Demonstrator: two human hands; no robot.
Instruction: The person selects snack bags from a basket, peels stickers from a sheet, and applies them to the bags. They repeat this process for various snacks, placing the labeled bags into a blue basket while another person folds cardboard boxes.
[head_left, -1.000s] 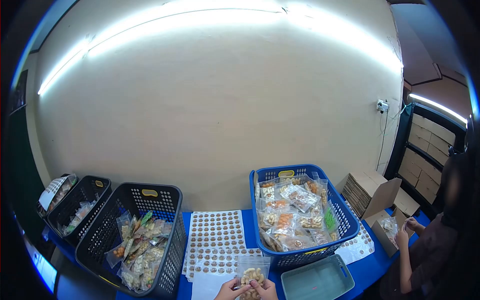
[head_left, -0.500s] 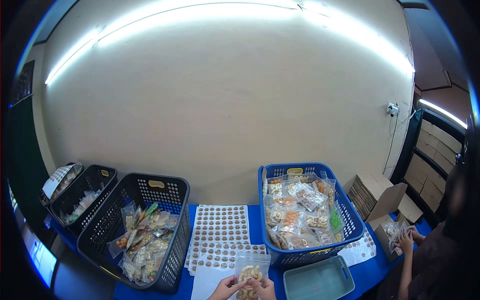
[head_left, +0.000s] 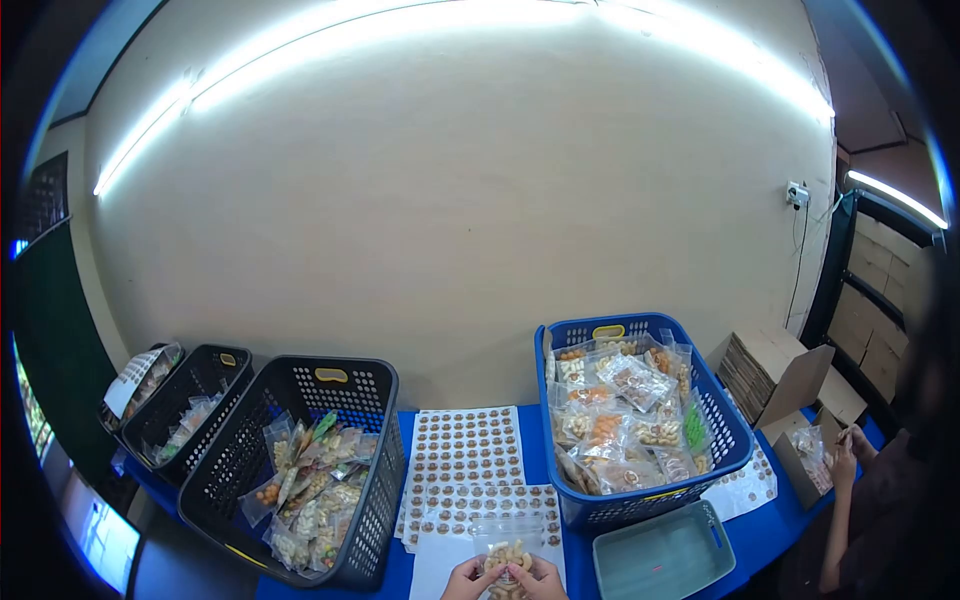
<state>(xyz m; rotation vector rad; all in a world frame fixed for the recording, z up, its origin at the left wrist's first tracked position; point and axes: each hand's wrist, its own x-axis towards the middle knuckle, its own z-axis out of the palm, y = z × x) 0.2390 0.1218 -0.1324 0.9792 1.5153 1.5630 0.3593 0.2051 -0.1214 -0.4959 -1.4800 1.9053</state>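
My left hand (head_left: 465,581) and my right hand (head_left: 541,580) hold a clear plastic bag of cashews (head_left: 507,552) between them at the bottom of the view. Both thumbs press on the bag's front and nearly meet at its middle. The bag stands upright, and its lower end is cut off by the frame edge. Just beyond it lie sheets of round brown stickers (head_left: 468,445), with a blank white sheet (head_left: 432,568) under my hands.
A blue basket (head_left: 655,505) full of snack packets stands right, behind a grey-green tray (head_left: 665,555). Dark baskets (head_left: 375,500) with packets stand left. At far right, another person's hands (head_left: 848,455) are beside a cardboard box (head_left: 795,470) with packets; flat cartons (head_left: 750,365) stand behind.
The view has shifted, so most things sit farther right. My thumbs have come closer together on the cashew bag. The other person's hands have moved back from the packets in the box.
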